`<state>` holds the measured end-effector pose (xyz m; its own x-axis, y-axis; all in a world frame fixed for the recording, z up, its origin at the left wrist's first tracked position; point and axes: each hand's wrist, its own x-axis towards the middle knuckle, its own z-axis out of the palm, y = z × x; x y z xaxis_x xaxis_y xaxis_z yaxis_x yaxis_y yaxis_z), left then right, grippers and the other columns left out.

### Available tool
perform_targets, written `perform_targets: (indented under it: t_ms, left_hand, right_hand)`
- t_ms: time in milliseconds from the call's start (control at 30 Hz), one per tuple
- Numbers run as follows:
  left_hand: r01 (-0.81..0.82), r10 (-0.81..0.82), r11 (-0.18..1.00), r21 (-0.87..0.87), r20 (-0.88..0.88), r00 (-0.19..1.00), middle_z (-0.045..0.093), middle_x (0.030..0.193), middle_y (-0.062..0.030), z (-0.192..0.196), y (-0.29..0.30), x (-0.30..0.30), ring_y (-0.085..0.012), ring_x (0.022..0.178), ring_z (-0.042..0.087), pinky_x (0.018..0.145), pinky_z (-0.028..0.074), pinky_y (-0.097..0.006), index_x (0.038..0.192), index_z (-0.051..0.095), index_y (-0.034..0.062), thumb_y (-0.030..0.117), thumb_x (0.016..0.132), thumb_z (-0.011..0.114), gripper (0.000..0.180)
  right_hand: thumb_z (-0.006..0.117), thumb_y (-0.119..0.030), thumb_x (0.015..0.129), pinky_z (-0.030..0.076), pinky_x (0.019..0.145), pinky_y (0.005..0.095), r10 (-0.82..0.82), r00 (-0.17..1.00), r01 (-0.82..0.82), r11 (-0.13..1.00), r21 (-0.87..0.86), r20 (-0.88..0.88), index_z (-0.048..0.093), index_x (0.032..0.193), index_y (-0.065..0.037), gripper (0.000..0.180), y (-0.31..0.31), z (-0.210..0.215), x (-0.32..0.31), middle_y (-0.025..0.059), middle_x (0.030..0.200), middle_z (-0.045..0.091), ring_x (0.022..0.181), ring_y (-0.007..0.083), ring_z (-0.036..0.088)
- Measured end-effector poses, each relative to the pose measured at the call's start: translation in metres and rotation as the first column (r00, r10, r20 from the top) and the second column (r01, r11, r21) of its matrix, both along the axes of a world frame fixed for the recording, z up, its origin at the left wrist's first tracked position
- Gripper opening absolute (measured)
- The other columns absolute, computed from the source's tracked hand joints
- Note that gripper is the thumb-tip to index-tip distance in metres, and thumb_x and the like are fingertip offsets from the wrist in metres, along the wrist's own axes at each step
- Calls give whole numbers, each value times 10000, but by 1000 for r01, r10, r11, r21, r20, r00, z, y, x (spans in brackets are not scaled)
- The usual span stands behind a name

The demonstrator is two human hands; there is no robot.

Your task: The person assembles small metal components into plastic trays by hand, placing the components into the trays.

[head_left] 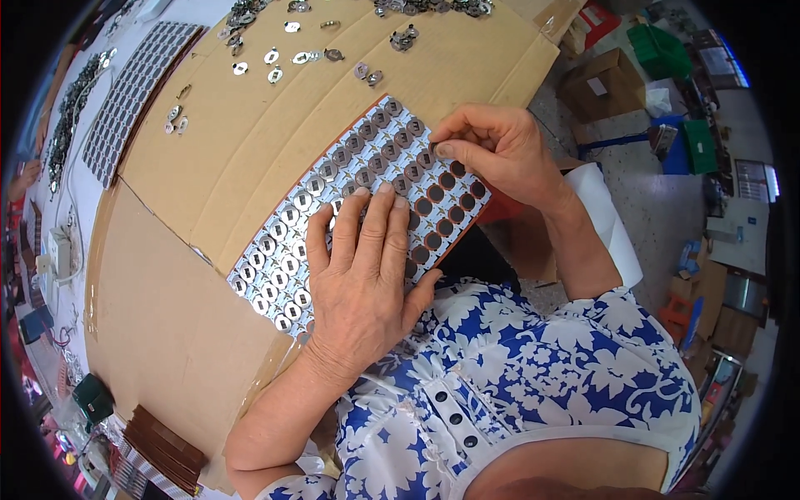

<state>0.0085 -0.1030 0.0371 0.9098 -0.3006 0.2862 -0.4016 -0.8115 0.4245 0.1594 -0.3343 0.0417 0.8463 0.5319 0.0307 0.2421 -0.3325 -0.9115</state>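
Note:
A rectangular board lies at an angle at the cardboard's near edge, covered in rows of round spots. Small silver metal discs with dark slots fill the rows on its left and upper parts. Toward the lower right the rows show bare dark circles. My left hand rests flat on the board, fingers stretched over the rows and covering some of them. At the board's upper right edge, my right hand pinches a small metal disc between thumb and forefinger, just above a row; fingers partly hide it.
Loose metal discs lie scattered on the cardboard sheet, with heaps at its far edge. Another filled board sits at the far left. Brown stacked strips stand at lower left. A cardboard box and green bins are on the right.

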Motion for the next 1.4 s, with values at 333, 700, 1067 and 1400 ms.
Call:
perform_targets:
  t_ms: [333,700,1067,1400]
  left_hand:
    - [-7,7,1000,7,-12,1000,585,1588,-222,0,-1,-2,-408,1458,533,1253,337,-633,1505,625,-69,378,848,880,834]
    - [-15,15,1000,9,-12,1000,586,1583,-215,1,-1,-1,-402,1459,531,1252,335,-631,1502,626,-60,379,854,876,822]
    - [-24,23,1000,5,37,999,613,1557,-211,-4,3,2,-428,1422,561,1229,360,-618,1502,627,-26,398,842,886,826]
    - [-27,27,1000,-3,53,998,624,1538,-206,-4,-2,0,-418,1432,555,1237,360,-605,1479,638,-35,380,807,899,833]
  right_hand:
    - [766,42,1021,511,667,170,-62,991,71,995,-69,115,787,1095,27,78,3,0,-6,-24,874,771,767,-17,662]
    - [807,-25,982,504,618,300,-38,934,73,994,-87,356,802,1107,4,128,4,-11,-17,51,915,678,741,114,680]
    - [757,-52,1004,523,647,345,-134,889,152,988,-5,437,790,1071,22,105,20,-7,15,120,878,698,689,222,684]
    - [806,-216,926,619,747,396,-35,937,130,959,-253,348,778,924,-15,203,66,-7,93,97,843,794,769,242,780]
